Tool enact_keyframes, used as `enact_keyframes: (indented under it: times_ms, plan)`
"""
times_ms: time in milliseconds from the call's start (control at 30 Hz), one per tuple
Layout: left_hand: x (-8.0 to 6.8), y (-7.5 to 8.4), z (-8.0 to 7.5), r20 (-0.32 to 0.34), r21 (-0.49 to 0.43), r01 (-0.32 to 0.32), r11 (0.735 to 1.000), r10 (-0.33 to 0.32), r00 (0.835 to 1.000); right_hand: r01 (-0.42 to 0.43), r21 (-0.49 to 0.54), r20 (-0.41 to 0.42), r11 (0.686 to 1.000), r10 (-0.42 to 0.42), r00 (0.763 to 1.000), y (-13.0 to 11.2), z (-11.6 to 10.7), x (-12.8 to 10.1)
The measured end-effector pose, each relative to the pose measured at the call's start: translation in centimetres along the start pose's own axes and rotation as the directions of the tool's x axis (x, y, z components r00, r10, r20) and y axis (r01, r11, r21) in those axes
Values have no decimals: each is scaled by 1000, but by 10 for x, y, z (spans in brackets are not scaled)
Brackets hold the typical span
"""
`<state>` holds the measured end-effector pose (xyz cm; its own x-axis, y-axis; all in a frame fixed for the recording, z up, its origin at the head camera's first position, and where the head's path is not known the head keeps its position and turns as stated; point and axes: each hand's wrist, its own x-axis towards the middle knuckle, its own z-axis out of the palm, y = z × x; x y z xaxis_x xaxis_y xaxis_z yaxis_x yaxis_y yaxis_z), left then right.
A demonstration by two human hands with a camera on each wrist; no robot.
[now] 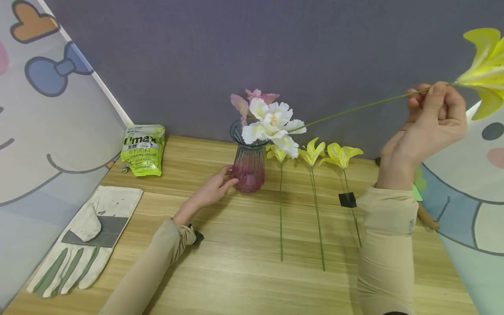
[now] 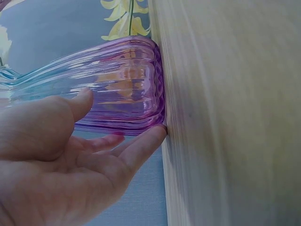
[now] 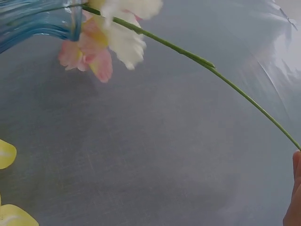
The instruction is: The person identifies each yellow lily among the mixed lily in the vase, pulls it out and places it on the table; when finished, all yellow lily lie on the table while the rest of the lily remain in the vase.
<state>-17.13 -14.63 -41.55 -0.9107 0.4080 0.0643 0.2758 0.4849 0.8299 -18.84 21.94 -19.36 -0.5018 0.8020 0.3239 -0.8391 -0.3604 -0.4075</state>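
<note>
A ribbed glass vase [image 1: 248,168] [image 2: 122,84], blue at the neck and purple at the base, stands on the wooden table [image 1: 244,271] with white and pink flowers [image 1: 271,122] [image 3: 122,37] in it. My left hand [image 1: 212,188] [image 2: 70,155] holds its lower body between thumb and fingers. Raised at the upper right, my right hand [image 1: 431,118] pinches the long green stem [image 3: 211,68] of a yellow lily [image 1: 486,65]. The stem's lower end reaches the vase mouth among the blooms.
Three more yellow lilies [image 1: 313,151] lie side by side to the right of the vase, a black square [image 1: 347,200] on one stem. A green packet [image 1: 143,148] lies at the back left and a white glove [image 1: 84,238] at the front left. Cartoon-printed panels flank the table.
</note>
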Motion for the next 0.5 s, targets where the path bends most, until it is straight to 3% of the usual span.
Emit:
enact_keyframes:
  times_ms: [300,500]
  plan:
    - [-1,2,0,-5,-2,1,1000,-1,1000,-23,5,-19,1000,23,1000,-3,-14,22]
    - [0,2,-1,3,-9,6,1000,-6,1000,38,-146,65,989,-29,997,-5,-31,31]
